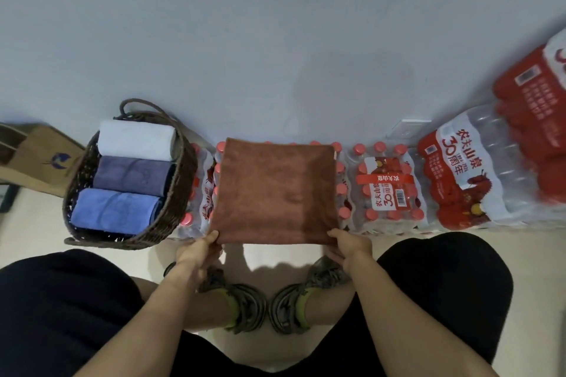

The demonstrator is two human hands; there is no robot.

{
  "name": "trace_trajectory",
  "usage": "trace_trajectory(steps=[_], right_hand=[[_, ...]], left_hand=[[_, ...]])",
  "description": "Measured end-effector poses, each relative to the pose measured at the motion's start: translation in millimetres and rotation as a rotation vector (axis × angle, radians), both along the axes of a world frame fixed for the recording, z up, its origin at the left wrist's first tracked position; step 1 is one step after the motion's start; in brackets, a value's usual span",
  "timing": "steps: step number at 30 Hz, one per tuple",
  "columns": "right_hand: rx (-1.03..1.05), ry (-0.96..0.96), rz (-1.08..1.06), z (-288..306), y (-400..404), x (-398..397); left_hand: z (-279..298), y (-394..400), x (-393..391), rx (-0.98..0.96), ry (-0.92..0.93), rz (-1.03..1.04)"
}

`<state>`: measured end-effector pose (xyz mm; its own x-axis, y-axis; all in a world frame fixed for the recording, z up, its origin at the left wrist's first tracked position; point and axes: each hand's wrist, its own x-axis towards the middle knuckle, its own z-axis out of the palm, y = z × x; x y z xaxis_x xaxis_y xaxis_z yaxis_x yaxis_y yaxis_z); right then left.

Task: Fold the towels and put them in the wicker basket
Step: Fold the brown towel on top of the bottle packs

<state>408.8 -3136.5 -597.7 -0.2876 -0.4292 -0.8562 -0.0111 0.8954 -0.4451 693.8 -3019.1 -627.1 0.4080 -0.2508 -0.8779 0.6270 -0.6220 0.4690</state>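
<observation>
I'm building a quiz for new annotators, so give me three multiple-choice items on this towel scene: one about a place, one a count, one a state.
1. Where is the wicker basket relative to the brown towel?
A. On the person's left
B. On the person's right
C. Under it

2. How many rolled towels lie in the basket?
A. One
B. Three
C. Five

3. What are the hands doing to the brown towel?
A. Resting apart from it
B. Pinching its two near corners
C. Pressing flat on its middle

Answers:
1 A, the basket stands at the towel's left edge.
2 B, a white towel, a purple towel and a blue towel lie side by side.
3 B, the left hand and right hand each grip a near corner.
</observation>
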Motion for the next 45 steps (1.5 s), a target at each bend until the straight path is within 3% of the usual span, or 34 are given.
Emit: trace_trajectory(steps=[5,12,15,18,23,27,32,35,40,45], right_hand=[[0.007,-0.053,-0.038,11,2,-1],[-0.006,0.050,0.026,11,4,-6],[-0.054,-0.003,-0.029,15,5,-3],[-0.124,0.025,-0.040,22,6,2],[-0.343,0.137,0.180,40,1,0],[-0.481,0.121,0.311,58,-8,-7],[-0.524,-0.063,0.365,84,-13,-16],[-0.470,-0.140,0.517,95,-14,-26],[-0.491,0.213,0.920,102,-18,-27],[-0.305,0.239,1.147,109,-50,-32]], left_hand=[[12,-5,3,0.008,0.008,-0.089],[39,-15,4,-0.030,-0.315,-0.202],[50,-13,5,-0.076,-0.505,-0.271],[58,-15,6,-0.197,-0.524,-0.298],[79,-15,16,-0.274,-0.411,-0.515],[89,-12,25,-0.226,-0.549,-0.820],[98,-15,36,-0.217,-0.838,-0.874],[104,-15,43,-0.241,-0.864,-0.952],[101,-18,45,-0.287,-0.857,-0.930],[96,-30,41,-0.376,-0.710,-0.844]])
